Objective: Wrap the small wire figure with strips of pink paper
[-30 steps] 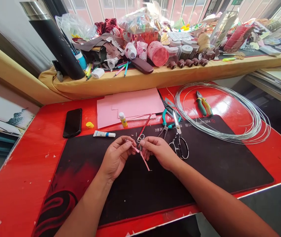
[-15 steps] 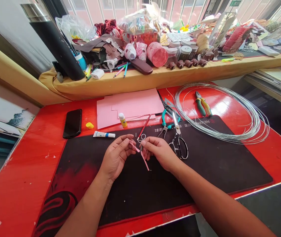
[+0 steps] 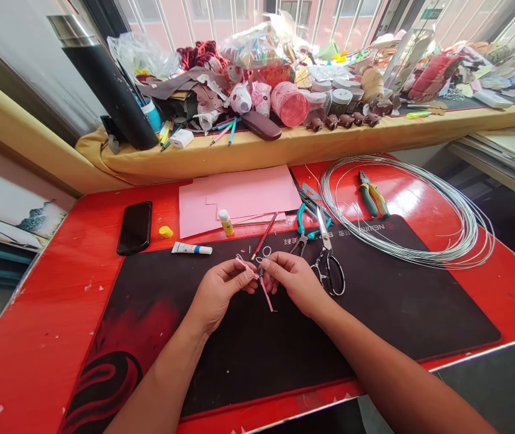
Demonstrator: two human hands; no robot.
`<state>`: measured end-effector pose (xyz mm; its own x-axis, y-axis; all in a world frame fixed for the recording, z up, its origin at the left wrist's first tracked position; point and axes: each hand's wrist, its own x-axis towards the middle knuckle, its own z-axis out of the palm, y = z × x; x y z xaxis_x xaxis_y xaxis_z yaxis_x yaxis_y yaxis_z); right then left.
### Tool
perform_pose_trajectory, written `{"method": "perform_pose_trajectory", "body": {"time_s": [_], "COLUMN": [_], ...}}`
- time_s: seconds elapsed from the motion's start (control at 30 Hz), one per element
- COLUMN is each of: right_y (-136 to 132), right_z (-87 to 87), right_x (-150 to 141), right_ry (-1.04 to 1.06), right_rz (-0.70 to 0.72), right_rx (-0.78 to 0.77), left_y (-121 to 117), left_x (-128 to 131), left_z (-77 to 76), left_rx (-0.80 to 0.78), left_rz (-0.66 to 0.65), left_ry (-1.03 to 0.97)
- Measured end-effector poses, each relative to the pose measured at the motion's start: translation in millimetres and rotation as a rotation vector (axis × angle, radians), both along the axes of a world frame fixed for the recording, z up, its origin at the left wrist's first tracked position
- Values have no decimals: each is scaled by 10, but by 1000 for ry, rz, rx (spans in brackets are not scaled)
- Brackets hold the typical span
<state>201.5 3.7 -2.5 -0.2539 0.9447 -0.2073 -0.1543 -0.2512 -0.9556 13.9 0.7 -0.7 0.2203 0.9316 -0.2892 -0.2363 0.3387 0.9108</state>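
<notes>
Glossy red bench (image 3: 58,313), black mouse mat (image 3: 284,361) inset from its near edge. Left hand (image 3: 218,295), right hand (image 3: 296,282): fingers (image 3: 249,273) together, clamped on pink paper strip (image 3: 265,292) mid-mat. Steel scissors (image 3: 324,238) just right; silver wire coil (image 3: 467,232) far right.

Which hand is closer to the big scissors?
The right hand is nearer, close beside the handles of the scissors. The left hand is farther away, on the other side of the right hand.

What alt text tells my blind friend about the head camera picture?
A left hand and right hand pinch a thin pink paper strip over a black desk mat beside black-handled steel scissors and a coil of silver wire.
</notes>
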Motion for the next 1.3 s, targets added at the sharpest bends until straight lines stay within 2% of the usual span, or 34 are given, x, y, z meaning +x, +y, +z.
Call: {"method": "perform_pose_trajectory", "body": {"time_s": [0.23, 0.83, 1.03, 1.2, 1.3], "right_y": [4, 5, -6, -66, -66], "right_z": [8, 29, 36, 33, 35], "right_x": [11, 37, 41, -9, -7], "right_ry": [-23, 50, 85, 118, 105], "right_rz": [-7, 12, 40, 187, 125], "right_rx": [12, -49, -65, -94, -63], "left_y": [4, -5, 26, 31, 27], "left_x": [8, -13, 2, -4, -22], "left_z": [-15, -9, -32, -109, -107], "left_rx": [-48, 46, 78, 141, 166], "left_rz": [13, -60, -32, 34, 47], "left_ry": [-4, 16, 128, 273, 315]}}
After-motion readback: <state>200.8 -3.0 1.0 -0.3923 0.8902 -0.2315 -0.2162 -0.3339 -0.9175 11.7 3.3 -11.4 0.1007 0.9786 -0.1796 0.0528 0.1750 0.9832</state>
